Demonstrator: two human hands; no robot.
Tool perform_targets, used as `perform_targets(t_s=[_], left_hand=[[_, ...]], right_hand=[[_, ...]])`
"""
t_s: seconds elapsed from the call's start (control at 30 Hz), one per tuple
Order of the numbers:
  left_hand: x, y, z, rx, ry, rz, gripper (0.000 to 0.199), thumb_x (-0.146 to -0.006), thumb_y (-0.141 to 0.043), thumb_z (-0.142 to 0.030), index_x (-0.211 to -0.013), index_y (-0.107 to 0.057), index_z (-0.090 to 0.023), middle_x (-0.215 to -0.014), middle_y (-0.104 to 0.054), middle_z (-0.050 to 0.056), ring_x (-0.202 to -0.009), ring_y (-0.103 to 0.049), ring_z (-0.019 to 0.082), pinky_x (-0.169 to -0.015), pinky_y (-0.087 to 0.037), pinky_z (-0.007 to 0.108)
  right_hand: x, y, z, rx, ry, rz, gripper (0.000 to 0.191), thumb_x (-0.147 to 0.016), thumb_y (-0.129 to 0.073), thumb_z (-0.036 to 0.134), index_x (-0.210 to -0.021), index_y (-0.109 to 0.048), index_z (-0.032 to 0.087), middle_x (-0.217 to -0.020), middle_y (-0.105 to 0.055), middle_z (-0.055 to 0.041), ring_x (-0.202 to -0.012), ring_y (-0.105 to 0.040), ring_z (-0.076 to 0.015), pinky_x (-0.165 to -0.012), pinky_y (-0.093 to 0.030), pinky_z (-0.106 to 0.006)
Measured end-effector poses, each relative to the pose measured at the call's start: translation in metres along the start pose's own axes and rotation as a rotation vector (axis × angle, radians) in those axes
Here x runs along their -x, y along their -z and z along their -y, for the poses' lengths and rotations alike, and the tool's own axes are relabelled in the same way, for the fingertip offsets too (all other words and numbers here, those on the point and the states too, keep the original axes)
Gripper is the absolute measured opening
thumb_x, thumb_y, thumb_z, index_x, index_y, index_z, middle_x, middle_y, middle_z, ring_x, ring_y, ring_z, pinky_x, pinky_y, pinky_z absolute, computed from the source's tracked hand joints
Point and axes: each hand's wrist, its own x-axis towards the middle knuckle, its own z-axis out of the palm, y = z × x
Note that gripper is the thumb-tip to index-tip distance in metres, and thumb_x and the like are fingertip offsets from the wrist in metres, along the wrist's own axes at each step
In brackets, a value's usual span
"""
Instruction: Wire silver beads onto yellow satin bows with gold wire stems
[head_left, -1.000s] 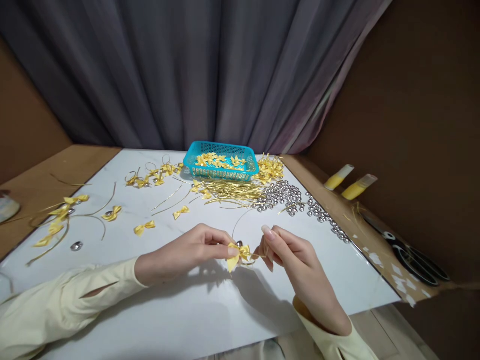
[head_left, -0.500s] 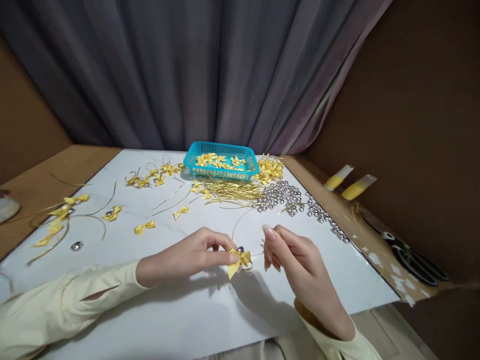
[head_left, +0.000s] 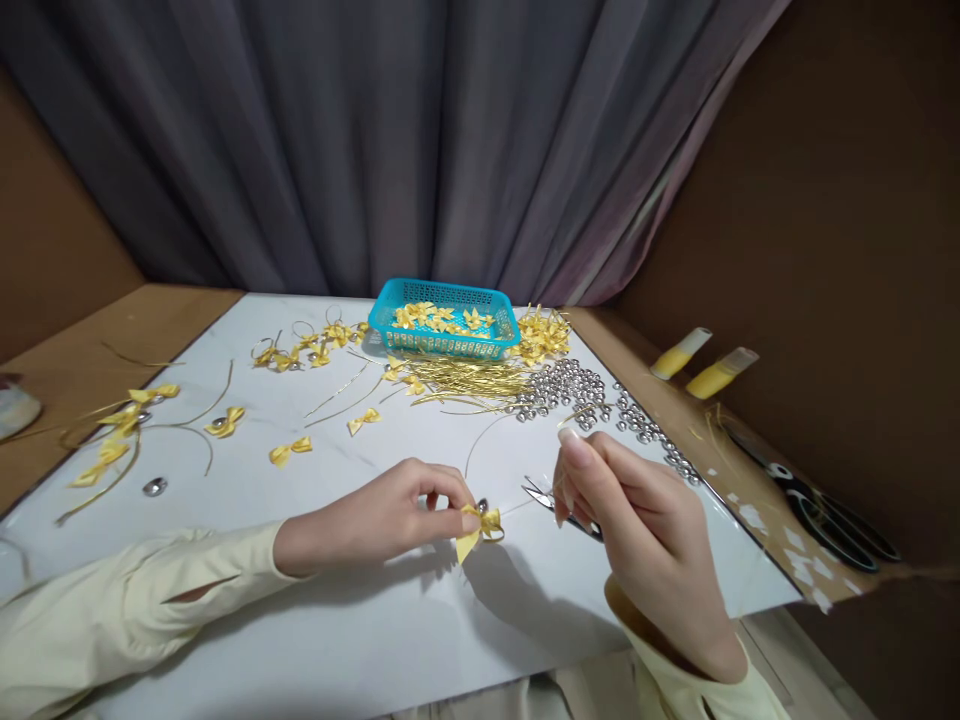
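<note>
Between the thumb and fingers of my left hand (head_left: 409,515) is a yellow ribbon bow (head_left: 478,530) with a silver gem (head_left: 482,505) at its middle. A thin thread (head_left: 517,508) runs from the bow to my right hand (head_left: 630,510), whose thumb and fingers are pinched together on it. The thread's end is hidden in the fingers. Small scissors (head_left: 538,493) with parted blades lie on the table just behind my right hand, partly covered by it. Another fine strand (head_left: 474,440) curves up and away from the bow.
A blue basket (head_left: 442,348) of yellow bows stands at the back. In front lie gold ties (head_left: 472,378) and silver gems (head_left: 562,390). Loose bows (head_left: 290,450) are scattered at left. Black-handled scissors (head_left: 832,525) and two yellow-filled tubes (head_left: 721,374) lie at right.
My right hand has moved right, away from the bow, drawing the thread out longer. More of the small scissors now shows. My left hand and the bow stay about where they were.
</note>
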Motion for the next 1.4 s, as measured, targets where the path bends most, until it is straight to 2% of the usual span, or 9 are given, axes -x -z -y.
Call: perform_targets(t_s=[0.23, 0.47, 0.67, 0.8, 0.9, 0.97, 1.03, 1.1, 1.4], left_hand=[[-0.002, -0.002, 0.009, -0.005, -0.027, 0.016, 0.021, -0.084, -0.055, -0.027, -0.069, -0.063, -0.015, -0.080, -0.062, 0.002, -0.080, -0.056, 0.016, -0.077, -0.040, 0.027], [-0.001, -0.002, 0.009, -0.018, -0.037, 0.001, 0.020, -0.084, -0.054, -0.025, -0.068, -0.061, -0.015, -0.079, -0.061, 0.001, -0.079, -0.056, 0.015, -0.076, -0.039, 0.027], [0.000, -0.003, 0.009, -0.063, -0.035, -0.013, 0.021, -0.084, -0.053, -0.025, -0.066, -0.059, -0.016, -0.079, -0.059, 0.001, -0.077, -0.055, 0.015, -0.073, -0.040, 0.026], [-0.002, -0.004, 0.011, -0.081, -0.036, -0.036, 0.020, -0.083, -0.053, -0.024, -0.067, -0.060, -0.016, -0.079, -0.059, 0.001, -0.077, -0.055, 0.015, -0.073, -0.040, 0.026], [-0.002, -0.004, 0.012, -0.055, -0.034, -0.042, 0.021, -0.084, -0.053, -0.026, -0.068, -0.062, -0.016, -0.080, -0.062, 0.001, -0.078, -0.056, 0.015, -0.075, -0.040, 0.026], [-0.002, -0.004, 0.009, -0.042, -0.021, -0.037, 0.022, -0.085, -0.053, -0.028, -0.071, -0.063, -0.016, -0.080, -0.064, 0.002, -0.080, -0.056, 0.016, -0.077, -0.040, 0.026], [-0.001, -0.004, 0.006, -0.053, -0.002, -0.029, 0.022, -0.085, -0.053, -0.030, -0.074, -0.065, -0.016, -0.081, -0.065, 0.002, -0.080, -0.056, 0.016, -0.077, -0.040, 0.027], [0.001, -0.004, 0.002, -0.083, 0.000, -0.032, 0.023, -0.086, -0.052, -0.031, -0.073, -0.065, -0.016, -0.081, -0.065, 0.002, -0.080, -0.056, 0.016, -0.077, -0.040, 0.027], [0.005, -0.005, -0.002, -0.175, -0.042, -0.017, 0.025, -0.088, -0.050, -0.032, -0.075, -0.065, -0.017, -0.080, -0.063, 0.002, -0.081, -0.056, 0.016, -0.074, -0.040, 0.025]], right_hand=[[0.000, 0.005, 0.002, 0.067, 0.037, -0.085, 0.037, -0.096, -0.043, 0.019, -0.059, -0.043, 0.018, -0.053, -0.041, 0.0050, -0.048, -0.042, -0.0062, -0.046, -0.032, -0.023], [0.003, 0.009, -0.004, 0.053, -0.001, -0.189, 0.037, -0.096, -0.044, 0.019, -0.059, -0.041, 0.018, -0.054, -0.041, 0.0041, -0.049, -0.043, -0.0077, -0.046, -0.032, -0.025], [0.009, 0.011, -0.012, 0.099, 0.054, -0.263, 0.035, -0.095, -0.046, 0.017, -0.059, -0.041, 0.018, -0.054, -0.038, 0.0043, -0.047, -0.041, -0.0083, -0.047, -0.033, -0.026], [0.009, 0.011, -0.016, 0.178, 0.101, -0.262, 0.029, -0.094, -0.045, 0.014, -0.065, -0.049, 0.018, -0.060, -0.049, 0.0014, -0.056, -0.050, -0.0107, -0.054, -0.039, -0.026], [0.012, 0.010, -0.017, 0.137, 0.151, -0.161, 0.021, -0.094, -0.042, 0.012, -0.084, -0.059, 0.018, -0.082, -0.062, -0.0044, -0.077, -0.058, -0.0150, -0.068, -0.044, -0.028], [0.016, 0.007, -0.019, 0.049, 0.151, 0.007, 0.020, -0.094, -0.042, 0.011, -0.091, -0.060, 0.019, -0.089, -0.062, -0.0060, -0.085, -0.058, -0.0166, -0.072, -0.046, -0.029], [0.019, 0.001, -0.020, 0.018, 0.113, 0.190, 0.019, -0.093, -0.043, 0.011, -0.090, -0.060, 0.019, -0.090, -0.060, -0.0070, -0.085, -0.058, -0.0171, -0.071, -0.047, -0.029], [0.021, -0.005, -0.022, 0.040, 0.053, 0.292, 0.018, -0.092, -0.046, 0.014, -0.084, -0.061, 0.018, -0.092, -0.057, -0.0083, -0.085, -0.057, -0.0177, -0.072, -0.046, -0.029], [0.017, -0.017, -0.028, -0.057, -0.115, 0.311, 0.026, -0.093, -0.046, 0.022, -0.070, -0.056, 0.018, -0.077, -0.057, -0.0040, -0.072, -0.055, -0.0146, -0.067, -0.043, -0.026]])
